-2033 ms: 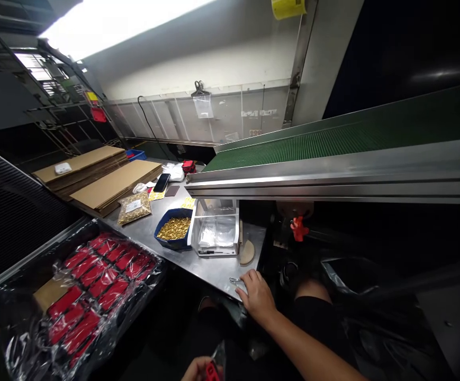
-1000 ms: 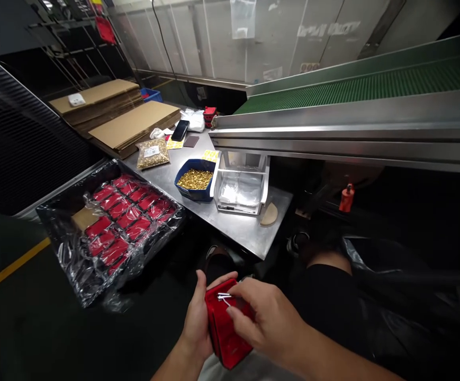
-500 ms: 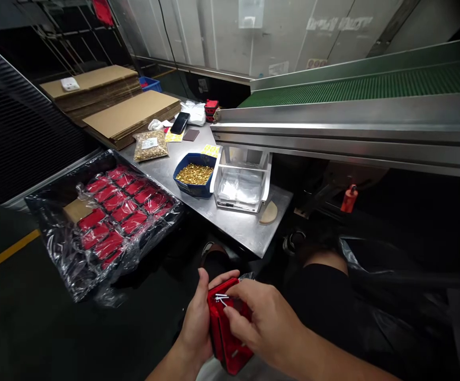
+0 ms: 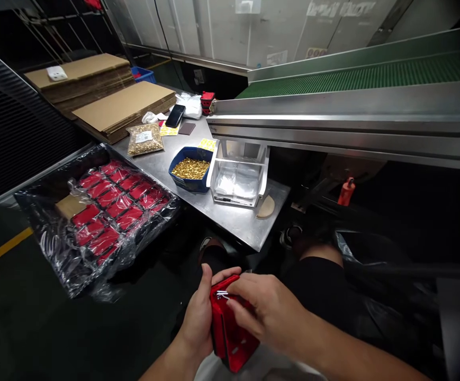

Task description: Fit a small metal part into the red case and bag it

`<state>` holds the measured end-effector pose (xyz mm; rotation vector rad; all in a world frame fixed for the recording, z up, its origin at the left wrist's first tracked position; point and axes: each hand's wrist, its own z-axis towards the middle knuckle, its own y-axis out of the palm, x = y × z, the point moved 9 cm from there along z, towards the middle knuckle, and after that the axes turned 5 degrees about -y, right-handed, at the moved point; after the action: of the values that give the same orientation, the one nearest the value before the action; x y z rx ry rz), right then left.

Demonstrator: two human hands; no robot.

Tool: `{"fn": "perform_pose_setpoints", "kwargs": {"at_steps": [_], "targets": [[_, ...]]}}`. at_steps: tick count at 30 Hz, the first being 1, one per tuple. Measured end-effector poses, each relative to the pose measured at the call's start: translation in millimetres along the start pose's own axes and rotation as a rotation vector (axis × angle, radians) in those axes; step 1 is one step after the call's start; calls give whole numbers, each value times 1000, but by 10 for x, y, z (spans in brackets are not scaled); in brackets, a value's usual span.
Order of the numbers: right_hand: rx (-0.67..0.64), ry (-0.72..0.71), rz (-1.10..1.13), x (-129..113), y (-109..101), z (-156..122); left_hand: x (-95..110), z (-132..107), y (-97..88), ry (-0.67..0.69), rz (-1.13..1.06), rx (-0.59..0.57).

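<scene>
My left hand (image 4: 198, 317) is wrapped round the side of a red, box-like case (image 4: 242, 346) with a dark edge, held tilted over my lap. Over its upper face is my right hand (image 4: 267, 307), thumb and forefinger bent together in a pinch. Thin white strips or marks (image 4: 222, 294) show right at those fingertips; I cannot tell whether they are loose pieces or part of the case. Two short pale marks show lower on the red face. The far side of the case is hidden by my hands.
A metal table (image 4: 233, 225) carries a blue bin (image 4: 188, 184) of small gold pieces, a clear bin (image 4: 237, 198) of plastic bags and a bag (image 4: 145, 140) of gold pieces. At left stands a plastic-lined crate (image 4: 51, 259) of red cases. A green conveyor (image 4: 352, 76) slopes up right.
The view has shifted slightly, so the table and crate sit a little higher and further left. The right fingers stay at the upper part of the red case, moved only slightly.
</scene>
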<state>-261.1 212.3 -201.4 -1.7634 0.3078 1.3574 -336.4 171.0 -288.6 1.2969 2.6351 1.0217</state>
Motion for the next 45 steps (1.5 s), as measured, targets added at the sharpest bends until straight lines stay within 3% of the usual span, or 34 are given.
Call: {"fn": "perform_pose_setpoints", "kwargs": {"at_steps": [3, 6, 17, 26, 31, 34, 37, 41, 45], "targets": [[91, 20, 51, 20, -49, -46, 24, 2, 13, 36, -51, -6], [176, 135, 96, 111, -55, -102, 55, -8, 44, 60, -80, -25], [151, 328, 233, 153, 90, -114, 98, -4, 41, 132, -22, -14], [148, 349, 291, 202, 111, -142, 112, 5, 55, 160, 9, -14], [196, 257, 350, 146, 86, -132, 107, 3, 80, 164, 24, -3], [260, 199, 398, 150, -2, -144, 82, 3, 96, 136, -31, -13], [323, 123, 298, 149, -168, -155, 56, 0, 120, 98, -101, -33], [244, 93, 153, 113, -196, -133, 49, -11, 127, 74, -109, -30], [146, 226, 268, 148, -28, -140, 79, -10, 99, 108, -50, -15]]}}
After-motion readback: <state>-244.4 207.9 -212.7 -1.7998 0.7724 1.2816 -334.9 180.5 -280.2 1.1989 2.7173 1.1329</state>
